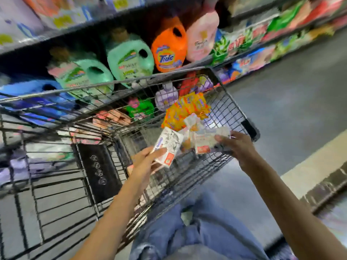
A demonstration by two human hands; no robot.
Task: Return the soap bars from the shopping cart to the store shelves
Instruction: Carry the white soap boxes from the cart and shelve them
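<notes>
Dark metal store shelves stand ahead-left, past the black wire shopping cart. Over its basket the left hand, nearer the shelves, grips a white wrapped soap bar lengthwise toward them; the right hand pinches a second white soap bar.

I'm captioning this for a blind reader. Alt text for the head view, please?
The left hand holds a white soap bar, right hand grips more bars, over a wire cart with yellow packs inside. Detergent jugs fill the shelves behind.
</notes>
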